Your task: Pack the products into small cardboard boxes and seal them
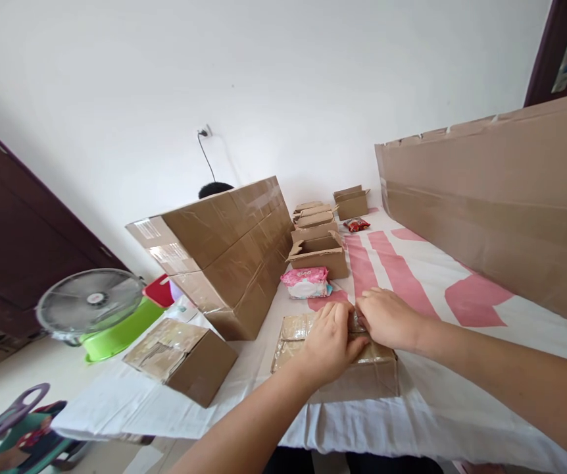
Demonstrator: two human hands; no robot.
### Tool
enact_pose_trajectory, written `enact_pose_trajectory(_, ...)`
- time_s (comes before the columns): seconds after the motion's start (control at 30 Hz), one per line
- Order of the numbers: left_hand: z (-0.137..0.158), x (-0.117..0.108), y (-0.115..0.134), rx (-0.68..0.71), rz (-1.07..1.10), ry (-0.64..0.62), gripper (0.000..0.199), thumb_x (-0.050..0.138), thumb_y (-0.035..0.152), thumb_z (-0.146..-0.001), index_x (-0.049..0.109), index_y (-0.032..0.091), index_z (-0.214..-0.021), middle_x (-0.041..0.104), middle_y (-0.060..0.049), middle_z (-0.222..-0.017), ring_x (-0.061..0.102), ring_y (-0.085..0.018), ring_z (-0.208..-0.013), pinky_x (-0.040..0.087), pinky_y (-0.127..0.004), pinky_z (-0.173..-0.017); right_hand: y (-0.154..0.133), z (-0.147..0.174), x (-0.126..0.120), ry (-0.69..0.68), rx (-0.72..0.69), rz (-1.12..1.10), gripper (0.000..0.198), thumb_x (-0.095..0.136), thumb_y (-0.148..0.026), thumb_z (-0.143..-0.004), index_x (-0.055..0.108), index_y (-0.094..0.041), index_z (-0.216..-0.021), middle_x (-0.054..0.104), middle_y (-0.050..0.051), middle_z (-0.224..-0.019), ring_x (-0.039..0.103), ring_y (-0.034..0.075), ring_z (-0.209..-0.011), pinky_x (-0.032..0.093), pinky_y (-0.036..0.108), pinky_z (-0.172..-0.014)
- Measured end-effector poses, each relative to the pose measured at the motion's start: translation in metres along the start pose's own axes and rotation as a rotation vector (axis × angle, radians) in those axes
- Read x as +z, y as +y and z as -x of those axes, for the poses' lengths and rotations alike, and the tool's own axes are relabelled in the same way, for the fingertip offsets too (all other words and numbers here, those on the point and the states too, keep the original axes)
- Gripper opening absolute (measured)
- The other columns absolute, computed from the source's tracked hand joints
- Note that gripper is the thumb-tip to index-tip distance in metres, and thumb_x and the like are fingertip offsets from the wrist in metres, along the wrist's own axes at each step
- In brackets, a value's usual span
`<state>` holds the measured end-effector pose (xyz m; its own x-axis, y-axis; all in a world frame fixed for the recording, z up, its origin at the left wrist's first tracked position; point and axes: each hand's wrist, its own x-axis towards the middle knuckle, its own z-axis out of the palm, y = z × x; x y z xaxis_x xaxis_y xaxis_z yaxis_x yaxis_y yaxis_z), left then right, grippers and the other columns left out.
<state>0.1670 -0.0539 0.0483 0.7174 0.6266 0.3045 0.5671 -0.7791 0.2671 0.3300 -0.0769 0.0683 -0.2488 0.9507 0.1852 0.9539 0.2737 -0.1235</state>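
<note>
A taped cardboard box [365, 383] lies near the front edge of the table, directly before me. My left hand [331, 339] is on its top, fingers bent over a flap and thumb pointing right. Close beside it, my right hand [387, 318] has its fingers closed at the top seam. My fingers hide the exact grip on the flaps. Just beyond the box lies a pink pack of wipes [307, 283]. It rests against an open cardboard box [327, 263].
More open cartons [313, 216] and a red snack packet [356, 224] stand farther back. Stacked boxes [234, 257] rise at left, a long cardboard panel [500, 204] at right. A closed box [182, 359] sits front left. A fan [93, 303] and a person's hand [10, 457] are beyond the table.
</note>
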Motion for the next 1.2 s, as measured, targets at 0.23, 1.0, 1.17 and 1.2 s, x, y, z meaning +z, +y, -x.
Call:
enact_pose_trajectory(0.23, -0.001, 0.000, -0.002, 0.035, 0.013, 0.002, 0.025, 0.062, 0.024, -0.081, 0.047, 0.018, -0.099, 0.059, -0.009, -0.099, 0.055, -0.026, -0.093, 0.047, -0.044, -0.083, 0.004, 0.009, 0.008, 0.056, -0.007, -0.061, 0.005, 0.057, -0.011, -0.084, 0.061, -0.014, -0.087, 0.065, 0.012, -0.090, 0.061, 0.025, -0.087, 0.046, 0.034, -0.076)
enact_pose_trajectory(1.0, -0.003, 0.001, -0.004, 0.071, 0.064, 0.038, 0.045, 0.066, 0.023, -0.079, 0.045, 0.019, -0.119, 0.061, -0.011, -0.113, 0.056, -0.029, -0.107, 0.045, -0.048, -0.091, 0.003, 0.013, 0.019, 0.125, 0.023, -0.065, 0.008, 0.054, -0.011, -0.087, 0.062, -0.014, -0.087, 0.063, 0.011, -0.089, 0.057, 0.025, -0.088, 0.042, 0.035, -0.078)
enact_pose_trajectory(1.17, -0.003, -0.001, -0.001, 0.073, 0.058, 0.029, 0.041, 0.065, 0.023, -0.079, 0.047, 0.018, -0.116, 0.061, -0.010, -0.109, 0.057, -0.028, -0.102, 0.047, -0.046, -0.089, 0.014, 0.021, 0.031, 0.246, -0.069, -0.211, 0.016, 0.046, -0.007, -0.088, 0.054, -0.017, -0.079, 0.059, 0.009, -0.085, 0.053, 0.023, -0.084, 0.042, 0.036, -0.075)
enact_pose_trajectory(1.2, -0.003, -0.001, -0.001, 0.077, 0.053, 0.027, 0.040, 0.065, 0.024, -0.080, 0.048, 0.018, -0.115, 0.061, -0.010, -0.108, 0.057, -0.028, -0.101, 0.047, -0.046, -0.089, 0.015, 0.023, 0.033, 0.277, -0.093, -0.243, 0.017, 0.044, -0.006, -0.088, 0.052, -0.017, -0.077, 0.058, 0.009, -0.085, 0.052, 0.023, -0.083, 0.042, 0.036, -0.074)
